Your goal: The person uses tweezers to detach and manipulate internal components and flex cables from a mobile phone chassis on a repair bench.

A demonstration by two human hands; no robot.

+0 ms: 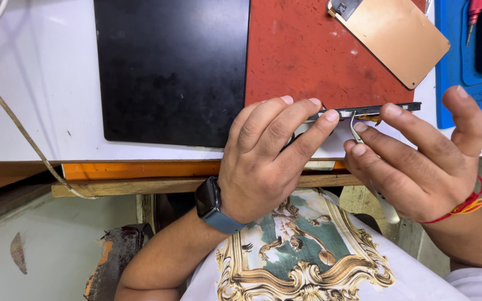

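At the near edge of the table (40, 83), both hands meet over a thin dark phone (375, 110) held on its side, so that its long edge faces up toward the camera. The left hand (269, 161) curls over the phone's left part, fingertips pressed along the top edge and thumb hidden below, which seems to steady it like a clamp. The right hand (419, 161) pinches metal tweezers (356, 127) between thumb and forefinger, their bent tip touching the phone's underside near a small orange part, while the little finger lifts clear; the grip looks fine and precise rather than forceful. Holding the phone on edge at the table's rim likely lets the tool reach the seam from below. Behind the hands lies a red mat (308, 56), scuffed and speckled, and just left of it a black mat (168, 67), both flat on the white top. A tan rectangular panel (394, 36) with a dark corner cutout rests tilted on the red mat, well apart from the hands. At the far right a blue mat (453, 61) carries a red-handled tool (473, 14). No readable label shows on any of them.
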